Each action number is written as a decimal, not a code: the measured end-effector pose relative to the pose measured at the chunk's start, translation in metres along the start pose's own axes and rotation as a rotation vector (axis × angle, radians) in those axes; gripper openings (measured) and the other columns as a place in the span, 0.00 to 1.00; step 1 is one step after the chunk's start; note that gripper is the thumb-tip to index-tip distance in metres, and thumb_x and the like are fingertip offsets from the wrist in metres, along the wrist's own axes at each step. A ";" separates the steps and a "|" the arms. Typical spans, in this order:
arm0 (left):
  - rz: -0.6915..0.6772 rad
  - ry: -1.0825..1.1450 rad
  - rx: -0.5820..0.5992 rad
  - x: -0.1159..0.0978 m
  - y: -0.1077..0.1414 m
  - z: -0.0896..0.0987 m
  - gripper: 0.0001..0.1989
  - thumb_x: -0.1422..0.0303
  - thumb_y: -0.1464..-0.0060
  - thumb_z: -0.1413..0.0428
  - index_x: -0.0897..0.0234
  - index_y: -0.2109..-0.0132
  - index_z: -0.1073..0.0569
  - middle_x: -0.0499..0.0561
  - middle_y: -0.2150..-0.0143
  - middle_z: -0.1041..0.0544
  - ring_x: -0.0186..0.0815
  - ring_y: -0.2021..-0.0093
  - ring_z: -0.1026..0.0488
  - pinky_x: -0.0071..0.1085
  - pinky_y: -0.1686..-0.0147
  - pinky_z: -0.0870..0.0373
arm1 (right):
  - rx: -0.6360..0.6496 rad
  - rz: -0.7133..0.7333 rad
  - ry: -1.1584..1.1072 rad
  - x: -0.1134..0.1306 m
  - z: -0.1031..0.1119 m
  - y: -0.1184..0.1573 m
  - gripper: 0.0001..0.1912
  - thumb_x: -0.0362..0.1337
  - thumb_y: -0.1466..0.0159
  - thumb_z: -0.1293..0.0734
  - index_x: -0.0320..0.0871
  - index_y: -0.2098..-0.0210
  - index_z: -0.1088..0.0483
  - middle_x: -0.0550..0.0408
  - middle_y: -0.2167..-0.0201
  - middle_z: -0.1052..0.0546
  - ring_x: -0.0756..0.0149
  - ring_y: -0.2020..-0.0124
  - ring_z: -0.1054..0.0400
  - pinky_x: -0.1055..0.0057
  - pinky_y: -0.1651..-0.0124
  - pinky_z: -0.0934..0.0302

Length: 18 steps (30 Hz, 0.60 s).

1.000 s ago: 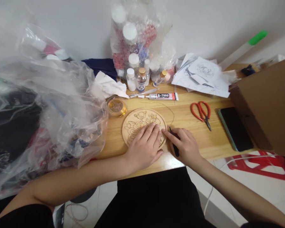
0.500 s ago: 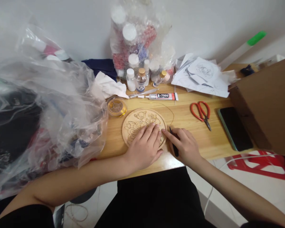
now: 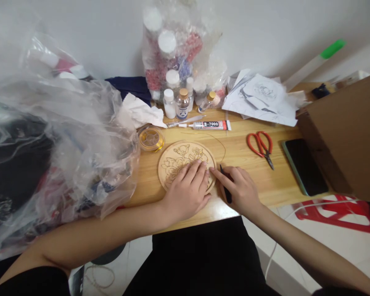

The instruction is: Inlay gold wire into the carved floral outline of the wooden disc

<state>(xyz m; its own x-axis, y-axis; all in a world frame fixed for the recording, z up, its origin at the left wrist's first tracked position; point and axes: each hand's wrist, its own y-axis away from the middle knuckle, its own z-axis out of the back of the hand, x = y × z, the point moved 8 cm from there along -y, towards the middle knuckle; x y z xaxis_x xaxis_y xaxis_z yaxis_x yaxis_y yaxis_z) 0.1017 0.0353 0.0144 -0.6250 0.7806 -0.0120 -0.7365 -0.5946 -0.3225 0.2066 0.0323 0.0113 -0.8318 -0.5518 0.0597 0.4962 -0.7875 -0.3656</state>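
Left hand [image 3: 186, 193] lies open over a round engraved board [image 3: 169, 162] on the wooden counter [image 3: 239, 146]; right hand [image 3: 243, 191] grasps a black tool [image 3: 227, 195], index finger at the board's right rim; steady palm, light fingertip pressure would suit best.

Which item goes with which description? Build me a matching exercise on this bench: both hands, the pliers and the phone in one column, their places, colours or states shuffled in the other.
Column one
1. Left hand
2. Right hand
3. Pliers
4. Phone

Column two
A. Lies beside the cardboard box, screen dark
B. Holds a black tool
C. Red handles, spread apart
D. Rests flat over the flower pattern on the round wooden board

Right pairs: 1-D, 2-B, 3-C, 4-A
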 end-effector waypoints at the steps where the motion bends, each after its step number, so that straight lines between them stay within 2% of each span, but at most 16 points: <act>1: 0.002 -0.001 -0.002 0.000 0.000 0.000 0.26 0.58 0.39 0.51 0.78 0.45 0.29 0.65 0.42 0.29 0.51 0.40 0.34 0.43 0.42 0.39 | -0.001 0.002 0.000 0.000 0.000 0.000 0.30 0.27 0.38 0.38 0.42 0.37 0.42 0.47 0.62 0.30 0.61 0.63 0.37 0.67 0.64 0.38; 5: 0.003 0.002 0.006 0.000 0.000 0.000 0.26 0.58 0.38 0.51 0.78 0.45 0.29 0.65 0.41 0.29 0.51 0.39 0.34 0.43 0.42 0.39 | -0.008 0.007 0.002 0.001 0.001 0.000 0.33 0.27 0.38 0.38 0.43 0.34 0.46 0.47 0.62 0.30 0.61 0.63 0.37 0.67 0.64 0.38; 18: 0.006 0.017 0.023 -0.001 0.001 -0.002 0.26 0.58 0.38 0.52 0.78 0.44 0.30 0.66 0.41 0.30 0.51 0.39 0.36 0.44 0.42 0.40 | 0.025 0.024 0.004 0.002 0.002 -0.001 0.32 0.29 0.38 0.38 0.46 0.34 0.46 0.47 0.61 0.31 0.61 0.63 0.37 0.67 0.63 0.38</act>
<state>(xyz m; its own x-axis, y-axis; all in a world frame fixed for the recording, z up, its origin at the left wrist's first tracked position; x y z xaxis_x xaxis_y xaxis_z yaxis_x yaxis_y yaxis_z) 0.1019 0.0346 0.0126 -0.6248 0.7802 -0.0300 -0.7389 -0.6033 -0.3002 0.2047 0.0317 0.0136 -0.8208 -0.5692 0.0476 0.5216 -0.7808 -0.3439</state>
